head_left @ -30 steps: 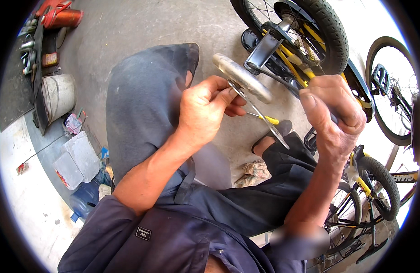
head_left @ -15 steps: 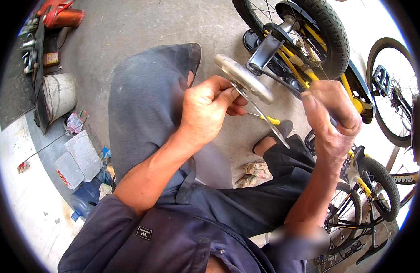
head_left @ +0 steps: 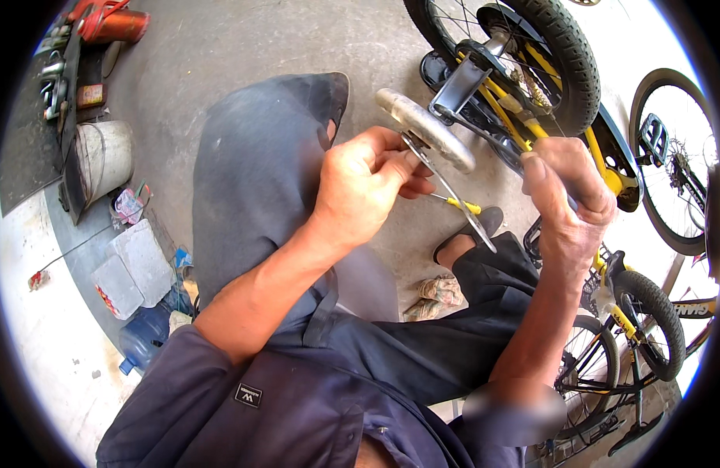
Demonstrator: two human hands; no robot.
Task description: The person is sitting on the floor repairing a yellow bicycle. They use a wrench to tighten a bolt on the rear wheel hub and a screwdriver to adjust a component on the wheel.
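Note:
My left hand is closed, its thumb and fingers pinching a thin flat metal bar that looks like a spanner. The bar's upper end meets the underside of a small grey-white wheel, like a training wheel. My right hand is wrapped round a dark metal rod. That rod runs up-left to a bent black bracket beside the small wheel. How the rod, bracket and wheel join is partly hidden. Behind them a yellow-framed bicycle lies with its knobbly tyre upward.
A yellow-handled screwdriver lies on the floor between my legs, near patterned gloves. More bicycles crowd the right. At the left are a dirty white bucket, a red canister, a blue water bottle and grey blocks.
My left hand and the small wheel have shifted slightly to the right. My right hand stays nearly in place, and both grips look the same.

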